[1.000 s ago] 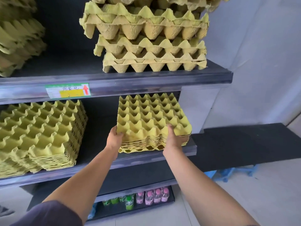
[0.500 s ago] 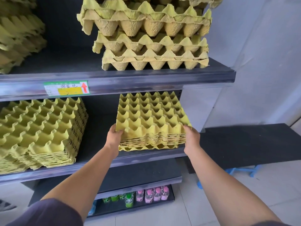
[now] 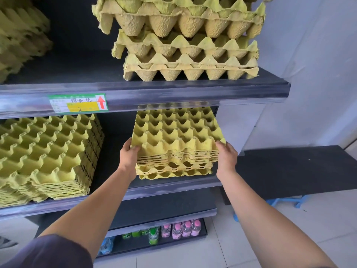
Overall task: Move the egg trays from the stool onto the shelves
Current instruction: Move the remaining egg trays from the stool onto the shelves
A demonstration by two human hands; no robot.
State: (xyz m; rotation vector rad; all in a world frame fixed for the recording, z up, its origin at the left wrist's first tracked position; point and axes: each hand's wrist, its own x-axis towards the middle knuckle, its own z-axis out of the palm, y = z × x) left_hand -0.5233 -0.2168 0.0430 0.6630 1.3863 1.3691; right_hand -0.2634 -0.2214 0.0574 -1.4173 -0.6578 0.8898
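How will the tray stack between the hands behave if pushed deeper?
Probably light: left hand and right hand hold the tray stack by its front corners alone. Nested layers should slide together. Its thin, wavy pulp edges may crumple if squeezed.

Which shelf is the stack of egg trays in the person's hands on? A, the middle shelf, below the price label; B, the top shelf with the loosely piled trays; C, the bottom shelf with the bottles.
A: the left hand and right hand grip the stack of egg trays on the middle shelf, under the price label, above the bottles.
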